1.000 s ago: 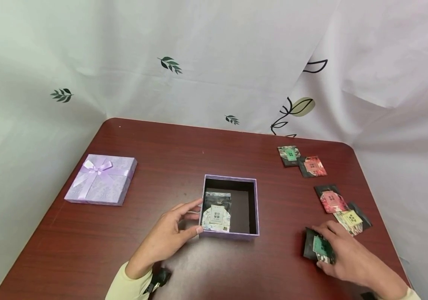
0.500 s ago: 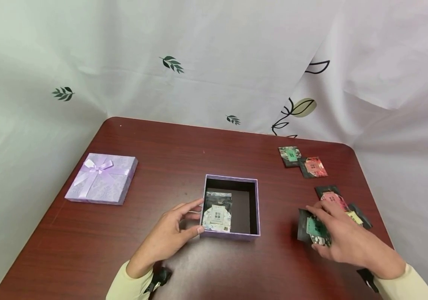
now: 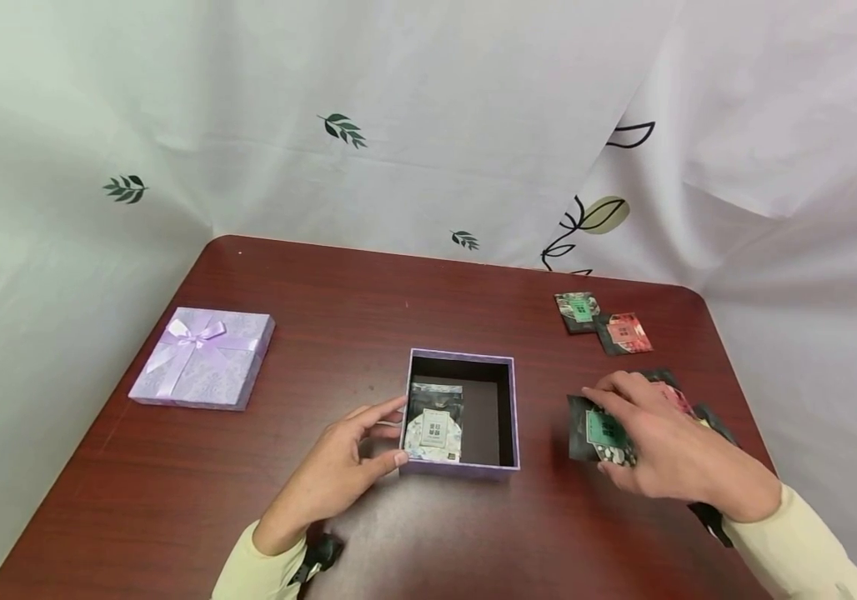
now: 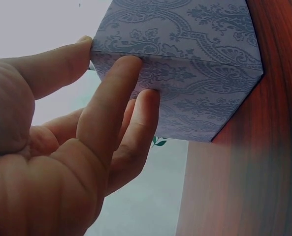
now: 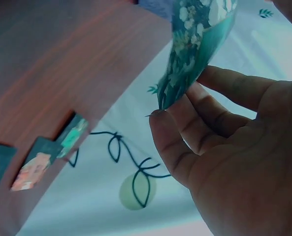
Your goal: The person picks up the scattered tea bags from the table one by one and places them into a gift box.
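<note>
At the left wall and front-left corner of a purple gift box (image 3: 460, 471), my left hand (image 3: 334, 475) touches with relaxed fingers and thumb. In the left wrist view, its fingertips rest against the patterned box wall (image 4: 195, 93). Flat in the box's left half lies a dark sachet with a white label (image 3: 433, 425); the right half shows the dark bottom. To the right of the box, my right hand (image 3: 661, 446) holds a dark sachet with a green label (image 3: 599, 433) between thumb and fingers. Its floral print faces the right wrist camera (image 5: 185, 59).
A lilac lid with a ribbon bow (image 3: 203, 358) lies at the table's left. Back right are a green-labelled sachet (image 3: 578, 311) and a red one (image 3: 625, 333). More sachets lie partly hidden behind my right hand. A white curtain (image 3: 428, 125) hangs behind the table (image 3: 323, 283).
My right hand has lifted the green-labelled sachet and moved left and away from me, closer to the box. The left hand stays at the box corner.
</note>
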Available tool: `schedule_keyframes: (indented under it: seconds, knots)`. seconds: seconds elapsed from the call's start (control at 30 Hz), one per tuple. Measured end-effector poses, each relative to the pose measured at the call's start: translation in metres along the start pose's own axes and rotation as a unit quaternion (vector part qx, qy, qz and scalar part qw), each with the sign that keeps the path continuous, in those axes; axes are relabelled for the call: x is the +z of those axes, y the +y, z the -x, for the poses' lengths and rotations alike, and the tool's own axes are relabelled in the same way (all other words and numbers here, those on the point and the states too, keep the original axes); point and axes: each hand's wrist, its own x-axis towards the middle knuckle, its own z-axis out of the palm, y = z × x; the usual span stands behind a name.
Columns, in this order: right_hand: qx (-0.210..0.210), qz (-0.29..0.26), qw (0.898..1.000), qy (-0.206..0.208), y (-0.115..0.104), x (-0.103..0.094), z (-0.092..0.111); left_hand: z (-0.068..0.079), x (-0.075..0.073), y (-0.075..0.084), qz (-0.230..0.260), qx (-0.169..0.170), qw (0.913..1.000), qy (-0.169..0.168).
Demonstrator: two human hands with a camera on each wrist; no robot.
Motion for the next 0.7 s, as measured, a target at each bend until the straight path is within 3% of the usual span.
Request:
schedule_keyframes:
  seconds: [0.7]
  knots:
    - [-0.052,-0.061,0.996,-0.034,-0.034,-0.004,-0.077,0.000,-0.002,0.001,-0.002,0.001,1.0000,-0.005]
